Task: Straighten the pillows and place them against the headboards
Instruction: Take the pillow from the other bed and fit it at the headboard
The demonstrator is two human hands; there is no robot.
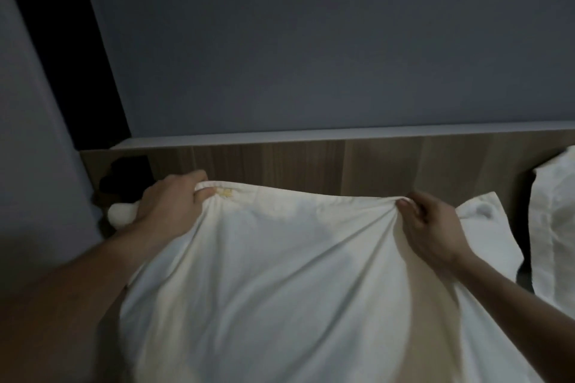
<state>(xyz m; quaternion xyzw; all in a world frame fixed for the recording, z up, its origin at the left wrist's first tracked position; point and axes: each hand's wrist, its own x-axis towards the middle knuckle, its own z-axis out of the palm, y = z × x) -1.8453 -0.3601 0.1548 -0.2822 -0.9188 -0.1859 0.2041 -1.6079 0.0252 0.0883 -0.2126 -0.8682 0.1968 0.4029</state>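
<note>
Before headboard (311,162), hands (174,199) (431,224) grip pillow's (280,274) top edge.

Two bare forearms and hands on my feed

I see the left hand (169,200) and right hand (431,227) without gloves, rings or watch; both forearms are uncovered, no sleeve reaching into my view.

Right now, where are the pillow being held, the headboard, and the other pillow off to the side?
pillow (280,274), head view, middle of its white front.
headboard (311,165), head view, bare wood panel above the pillow.
second pillow (553,227), head view, its visible left part at the right edge.
</note>
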